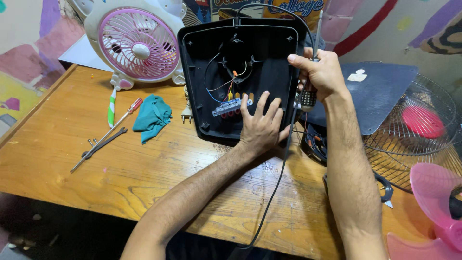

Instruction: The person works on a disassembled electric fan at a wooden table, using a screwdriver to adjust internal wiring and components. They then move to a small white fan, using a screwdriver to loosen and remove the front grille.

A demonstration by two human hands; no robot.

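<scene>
A black plastic fan housing (269, 43) stands tilted on the wooden table (144, 168), its open inside facing me with coloured wires (226, 84) and a small switch strip (232, 107). My left hand (260, 125) lies flat, fingers spread, on the lower inside of the housing. My right hand (317, 72) grips the housing's right edge and holds a screwdriver (309, 96) with a black ribbed handle, its metal shaft pointing up. A black power cord (281, 168) runs down from the housing toward me.
A small pink-and-white fan (137, 45) stands at the back left. A teal cloth (153, 115), a red-handled screwdriver (126, 114), pliers (103, 143) and a plug (187, 113) lie to the left. At the right are a grey panel (380, 91), a wire fan guard (423, 139) and pink blades (433, 192).
</scene>
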